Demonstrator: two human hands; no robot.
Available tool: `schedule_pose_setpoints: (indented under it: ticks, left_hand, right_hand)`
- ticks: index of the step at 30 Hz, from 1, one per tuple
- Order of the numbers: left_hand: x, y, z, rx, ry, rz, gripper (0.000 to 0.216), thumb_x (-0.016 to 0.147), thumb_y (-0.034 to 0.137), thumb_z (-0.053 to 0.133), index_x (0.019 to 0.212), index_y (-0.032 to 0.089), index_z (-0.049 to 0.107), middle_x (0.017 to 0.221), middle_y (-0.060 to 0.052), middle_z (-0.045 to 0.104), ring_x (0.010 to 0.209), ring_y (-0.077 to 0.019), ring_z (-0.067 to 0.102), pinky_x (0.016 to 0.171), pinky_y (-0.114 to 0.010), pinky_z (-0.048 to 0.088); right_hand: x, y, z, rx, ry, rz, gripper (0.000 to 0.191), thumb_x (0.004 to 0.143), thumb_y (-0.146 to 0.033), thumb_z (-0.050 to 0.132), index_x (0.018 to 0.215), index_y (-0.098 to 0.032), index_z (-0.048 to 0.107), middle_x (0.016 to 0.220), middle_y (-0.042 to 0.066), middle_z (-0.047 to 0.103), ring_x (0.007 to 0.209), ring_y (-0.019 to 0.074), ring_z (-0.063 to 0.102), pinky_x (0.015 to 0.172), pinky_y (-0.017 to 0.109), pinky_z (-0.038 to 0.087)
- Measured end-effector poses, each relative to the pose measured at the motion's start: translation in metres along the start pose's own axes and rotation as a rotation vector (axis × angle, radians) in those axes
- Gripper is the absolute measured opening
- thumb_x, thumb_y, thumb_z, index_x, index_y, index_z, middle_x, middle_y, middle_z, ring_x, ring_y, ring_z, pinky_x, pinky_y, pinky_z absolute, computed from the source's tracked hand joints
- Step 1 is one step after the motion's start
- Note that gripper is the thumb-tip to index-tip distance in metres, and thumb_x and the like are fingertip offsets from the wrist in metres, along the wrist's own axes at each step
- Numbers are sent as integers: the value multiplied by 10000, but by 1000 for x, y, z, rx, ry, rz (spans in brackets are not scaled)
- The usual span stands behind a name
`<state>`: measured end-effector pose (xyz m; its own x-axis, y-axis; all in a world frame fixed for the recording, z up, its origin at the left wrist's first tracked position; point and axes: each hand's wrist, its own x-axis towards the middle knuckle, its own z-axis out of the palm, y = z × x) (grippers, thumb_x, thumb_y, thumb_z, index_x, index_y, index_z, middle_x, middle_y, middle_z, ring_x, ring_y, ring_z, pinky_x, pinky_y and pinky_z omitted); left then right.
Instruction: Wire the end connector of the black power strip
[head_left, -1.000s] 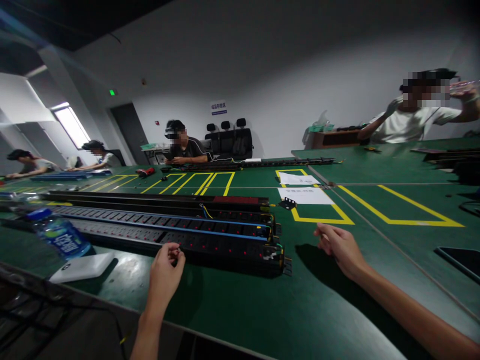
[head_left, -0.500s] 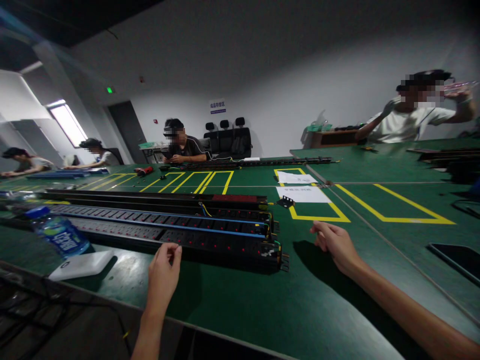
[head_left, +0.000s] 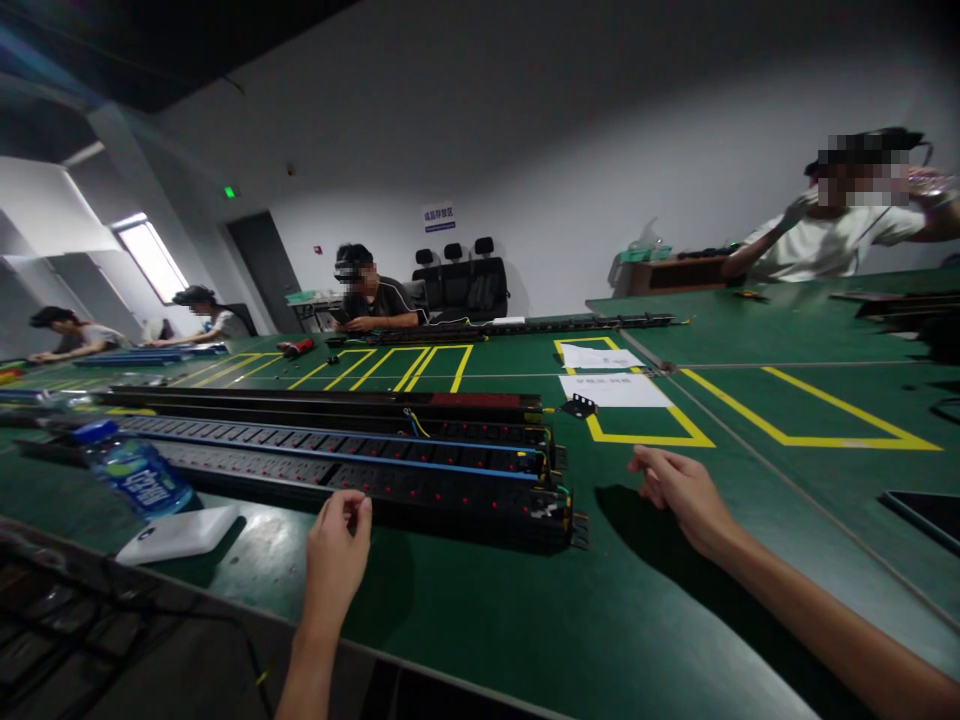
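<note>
Several long black power strips (head_left: 420,470) lie side by side on the green table (head_left: 525,610), some with blue edges and rows of red switches. My left hand (head_left: 335,557) hovers just in front of the nearest strip, thumb and fingers pinched together; what they hold is too small to make out. My right hand (head_left: 679,493) rests on the table to the right of the strips' ends, fingers loosely curled, with nothing seen in it. A small black bracket (head_left: 577,406) lies beyond, by a yellow-taped box.
A water bottle (head_left: 135,472) and a white flat device (head_left: 180,533) lie at the left. White papers (head_left: 611,389) sit in yellow-taped boxes. More strips (head_left: 525,325) lie at the far edge, where several other people sit. A dark tablet (head_left: 926,512) is at the right.
The view shifted slightly. My left hand stays pinched by the nearest strip and my right hand stays beside the strips' ends; nothing was picked up or let go.
</note>
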<state>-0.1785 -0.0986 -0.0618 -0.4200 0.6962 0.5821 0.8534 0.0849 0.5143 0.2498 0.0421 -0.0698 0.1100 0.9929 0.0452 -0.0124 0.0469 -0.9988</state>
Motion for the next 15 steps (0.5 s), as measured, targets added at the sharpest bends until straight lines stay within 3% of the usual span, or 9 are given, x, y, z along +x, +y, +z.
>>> schedule_pose_setpoints:
  ticks: [15]
  left_hand:
    - [1, 7, -4, 66, -17, -51, 352, 916, 521, 408, 801, 229, 567, 754, -49, 682, 747, -243, 671, 708, -337, 498]
  right_hand:
    - [-3, -3, 2, -40, -12, 11, 417, 718, -578, 662, 632, -171, 623, 402, -62, 387, 381, 111, 371, 506, 293, 390]
